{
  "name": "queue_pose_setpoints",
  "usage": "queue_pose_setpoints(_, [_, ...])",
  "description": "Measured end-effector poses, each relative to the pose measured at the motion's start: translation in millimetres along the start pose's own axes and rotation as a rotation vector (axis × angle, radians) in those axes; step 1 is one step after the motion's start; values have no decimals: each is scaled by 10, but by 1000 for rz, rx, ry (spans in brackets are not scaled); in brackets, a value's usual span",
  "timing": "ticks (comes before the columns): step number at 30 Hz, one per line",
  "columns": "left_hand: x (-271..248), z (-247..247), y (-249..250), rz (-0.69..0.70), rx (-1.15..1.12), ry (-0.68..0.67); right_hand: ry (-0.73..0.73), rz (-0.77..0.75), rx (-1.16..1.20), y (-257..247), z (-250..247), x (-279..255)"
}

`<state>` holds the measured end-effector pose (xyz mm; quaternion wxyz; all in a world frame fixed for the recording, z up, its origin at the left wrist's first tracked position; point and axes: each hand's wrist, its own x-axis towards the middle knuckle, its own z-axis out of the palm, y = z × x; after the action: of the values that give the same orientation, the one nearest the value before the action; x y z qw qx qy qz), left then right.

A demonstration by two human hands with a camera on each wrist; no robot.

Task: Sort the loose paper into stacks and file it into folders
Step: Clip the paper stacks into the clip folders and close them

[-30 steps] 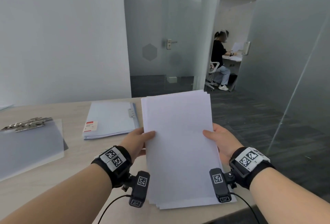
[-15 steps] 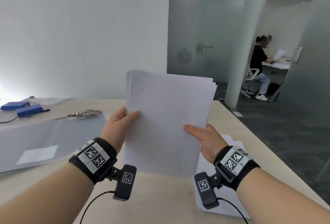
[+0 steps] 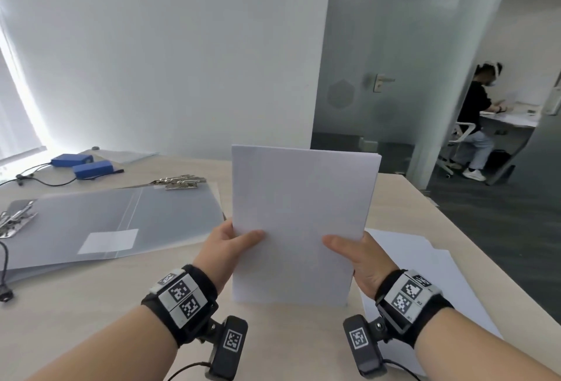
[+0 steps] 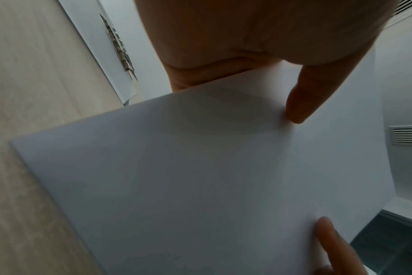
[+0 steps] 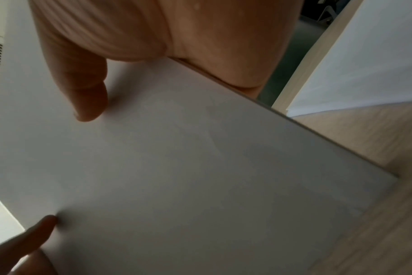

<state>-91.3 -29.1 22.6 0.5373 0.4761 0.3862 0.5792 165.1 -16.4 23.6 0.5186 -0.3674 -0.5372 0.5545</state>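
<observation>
A squared stack of white paper (image 3: 300,216) stands upright on its bottom edge on the wooden table (image 3: 91,304). My left hand (image 3: 230,244) grips its left side, thumb on the front. My right hand (image 3: 355,254) grips its right side the same way. In the left wrist view the thumb presses the paper stack (image 4: 200,186); the right wrist view shows the thumb on the paper stack (image 5: 176,176) too. The fingers behind the sheets are hidden. An open grey folder (image 3: 121,222) with a white label lies flat to the left.
More loose white sheets (image 3: 425,274) lie on the table behind my right hand, near the table's right edge. Metal clips (image 3: 179,181) sit at the folder's far edge, another clip (image 3: 15,222) at far left. Two blue boxes (image 3: 82,165) with cables lie at the back left.
The stack moved left off the pile, from fanned and tilted in the air to squared and upright on the table. My view turned left, bringing the open grey folder closer.
</observation>
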Motion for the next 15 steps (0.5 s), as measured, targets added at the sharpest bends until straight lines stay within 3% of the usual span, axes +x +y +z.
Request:
queue_pose_setpoints(7, [24,53,51,53,-43,-54,42,-9,67,-54,25,13])
queue_pose_setpoints(15, [-102,-28,-149,-98,82,-61,-2,43,21,52,25,-8])
